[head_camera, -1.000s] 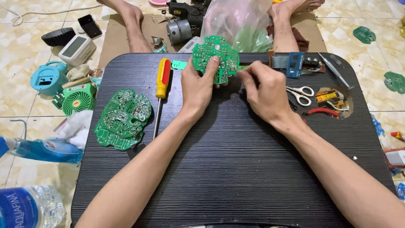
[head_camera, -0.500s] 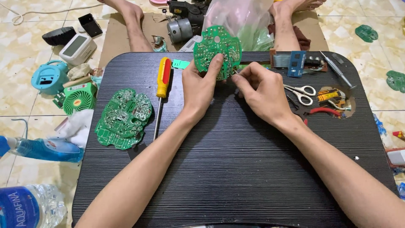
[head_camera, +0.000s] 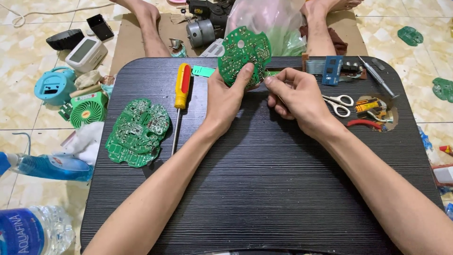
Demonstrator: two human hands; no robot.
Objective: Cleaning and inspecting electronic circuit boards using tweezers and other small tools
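Since a second ago we have lifted the round green circuit board (head_camera: 244, 55) off the worktop (head_camera: 264, 189) and tipped it nearly upright, and it now stands higher toward the far edge than before. Our left hand (head_camera: 226, 97) grasps it from below, thumb pressed on the near face and the other fingers behind, so the board sits at about 12 o'clock from that hand. Our right hand (head_camera: 297, 97) is curled, its thumb and forefinger pinched together right at the board's lower right edge, at 3 o'clock from the board; we cannot tell whether anything small is pinched between them.

At 9 o'clock from our left hand a screwdriver (head_camera: 180, 101) with a yellow and red handle lies flat, its shaft pointing toward us. Farther out at 8 o'clock lies a second green circuit board (head_camera: 138, 132), flat near the worktop's left edge. At 3 o'clock from our right hand a pair of white-handled scissors (head_camera: 339, 105) rests just beside it. A small blue circuit board (head_camera: 332, 70) sits at 1 o'clock, along the far edge. Off the worktop at 9 o'clock, a little green fan (head_camera: 87, 109) lies on the tiled floor.
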